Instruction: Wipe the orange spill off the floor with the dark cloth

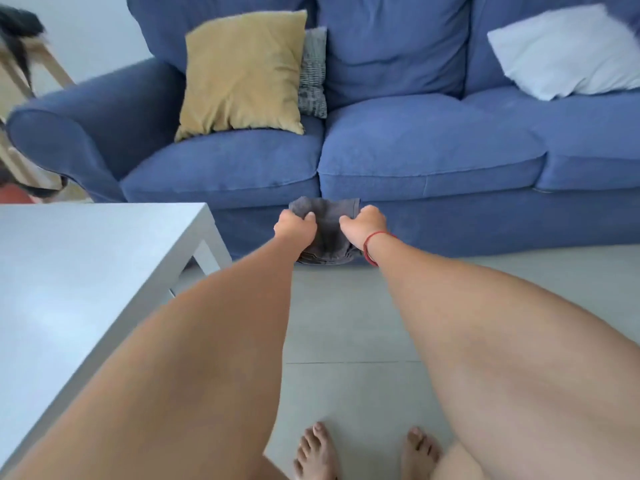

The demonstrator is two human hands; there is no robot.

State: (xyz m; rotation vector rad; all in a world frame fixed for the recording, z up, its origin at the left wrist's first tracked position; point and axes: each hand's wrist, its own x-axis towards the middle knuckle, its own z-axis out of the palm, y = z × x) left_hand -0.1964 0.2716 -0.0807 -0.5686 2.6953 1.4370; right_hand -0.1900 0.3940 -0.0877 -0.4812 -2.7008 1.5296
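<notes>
Both my arms reach forward toward the base of the sofa. The dark grey cloth (329,233) hangs between my hands, folded and bunched, its lower edge near the floor. My left hand (296,226) grips its upper left part and my right hand (363,223), with a red string at the wrist, grips its upper right part. No orange spill shows on the grey tiled floor (346,323); my arms and the cloth hide part of it.
A blue sofa (415,150) fills the far side, with a mustard cushion (242,74), a grey patterned cushion (313,74) and a white cushion (568,50). A white low table (86,271) stands at left. My bare feet (367,452) are at the bottom.
</notes>
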